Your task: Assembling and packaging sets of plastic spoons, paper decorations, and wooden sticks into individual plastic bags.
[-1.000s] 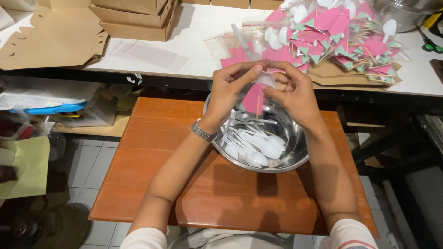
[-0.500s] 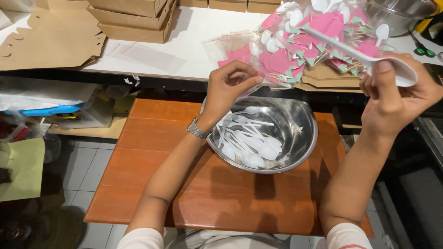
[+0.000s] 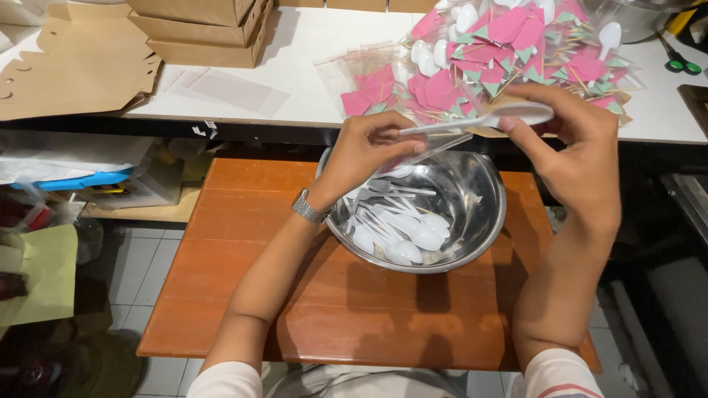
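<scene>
White plastic spoon is held level above the round stainless-steel bowl, its bowl end pinched between the thumb and fingers of the right hand and its handle end met by the fingertips of the left hand. A clear plastic sleeve is gripped by the left hand just under the spoon's handle. A metal wristwatch is worn on the left wrist. Inside the steel bowl, a heap of loose white plastic spoons is seen. The bowl is set on an orange-brown wooden stool top. Beyond it, on the white table, a pile of packed spoons with pink and green paper is spread, and flat brown cardboard boxes are stacked at the far left.
</scene>
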